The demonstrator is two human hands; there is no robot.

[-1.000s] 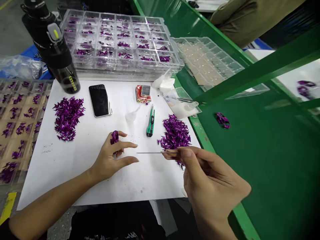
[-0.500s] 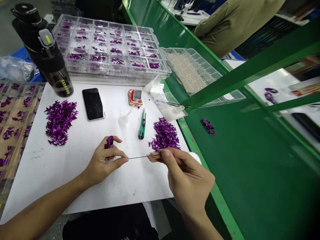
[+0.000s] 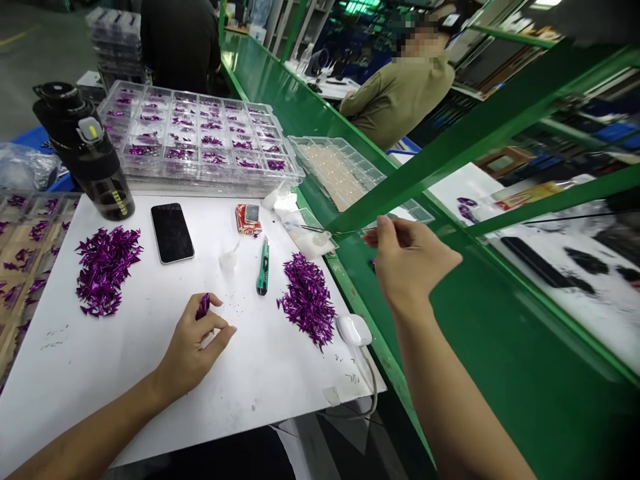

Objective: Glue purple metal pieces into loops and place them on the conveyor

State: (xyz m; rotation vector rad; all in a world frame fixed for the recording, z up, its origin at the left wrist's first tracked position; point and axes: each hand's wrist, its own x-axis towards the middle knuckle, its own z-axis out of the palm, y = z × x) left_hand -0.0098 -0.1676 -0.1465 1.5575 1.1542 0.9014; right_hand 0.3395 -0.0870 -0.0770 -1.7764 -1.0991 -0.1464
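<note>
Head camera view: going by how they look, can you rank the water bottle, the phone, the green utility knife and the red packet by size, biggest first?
1. Black water bottle
2. Phone
3. Green utility knife and red foil packet: too alike to rank, the knife being longer but slimmer.

Even indoor light, warped wide-angle edges, faint shadows

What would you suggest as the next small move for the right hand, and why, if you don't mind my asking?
I would probably move the right hand, with its thin metal pin, over the white sheet toward the left hand. The left hand is pinching a small purple piece, while the right hand is raised over the green bench, well away from that piece.
</note>
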